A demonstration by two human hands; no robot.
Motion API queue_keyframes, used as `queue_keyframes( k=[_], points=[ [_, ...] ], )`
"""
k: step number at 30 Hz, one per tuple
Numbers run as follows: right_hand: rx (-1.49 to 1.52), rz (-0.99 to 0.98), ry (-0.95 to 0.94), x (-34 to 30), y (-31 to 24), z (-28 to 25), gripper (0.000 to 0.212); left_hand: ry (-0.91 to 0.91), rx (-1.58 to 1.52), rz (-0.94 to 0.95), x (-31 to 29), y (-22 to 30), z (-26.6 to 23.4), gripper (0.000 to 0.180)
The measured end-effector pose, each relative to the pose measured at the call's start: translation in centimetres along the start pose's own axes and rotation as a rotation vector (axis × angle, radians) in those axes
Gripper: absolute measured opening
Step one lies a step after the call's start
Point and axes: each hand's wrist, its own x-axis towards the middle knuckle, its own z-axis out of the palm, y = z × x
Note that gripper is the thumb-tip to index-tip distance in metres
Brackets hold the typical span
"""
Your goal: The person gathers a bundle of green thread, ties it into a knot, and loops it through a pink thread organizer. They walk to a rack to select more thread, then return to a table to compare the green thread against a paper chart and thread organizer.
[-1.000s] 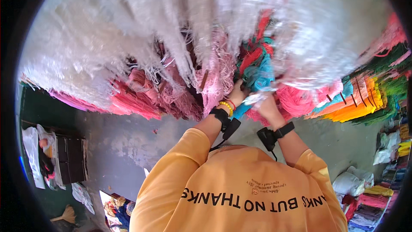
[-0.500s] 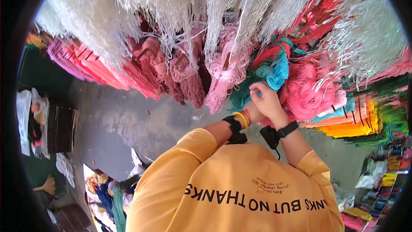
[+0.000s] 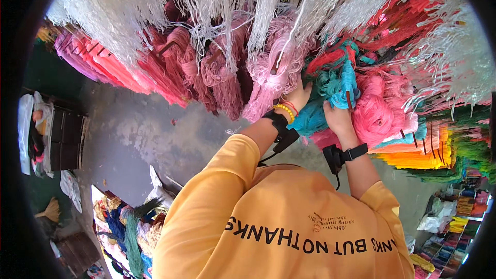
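Observation:
My right hand [image 3: 338, 117] is closed at the lower end of a bright turquoise yarn skein [image 3: 345, 90], which hangs on a brown peg. To its left, my left hand [image 3: 298, 98] reaches up between a pale pink skein [image 3: 276, 75] and a darker teal skein [image 3: 312, 116]. Its visible fingers are apart, touching the teal yarn's left side; the rest of them are partly hidden. A thick coral-pink skein [image 3: 373, 116] hangs just right of my right hand. Each wrist carries a strap with a small black device.
White fringed yarn [image 3: 217, 0] hangs low across the top. Pink and purple skeins [image 3: 113, 70] line the rack at left, orange and yellow ones [image 3: 423, 155] at right. A heap of mixed yarn [image 3: 126, 232] lies lower left. A dark cabinet [image 3: 67, 139] stands at far left.
My hands were close together below the turquoise skein and have moved apart. The left has gone up beside the pale pink skein, the right down and right onto the turquoise yarn.

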Motion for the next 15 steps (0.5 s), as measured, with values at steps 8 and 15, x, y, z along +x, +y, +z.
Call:
queue_keyframes(
  k=[8, 15],
  points=[
    [0.028, 0.208, -0.108, -1.3, 2.8, 0.5, 0.041, -0.458, -0.356, -0.200, -1.3, 2.1, -1.4, 0.044],
    [0.291, 0.216, -0.089, -0.1, -0.1, -0.9, 0.030, -0.199, -0.287, -0.277, 2.1, 4.8, -1.0, 0.057]
  ],
)
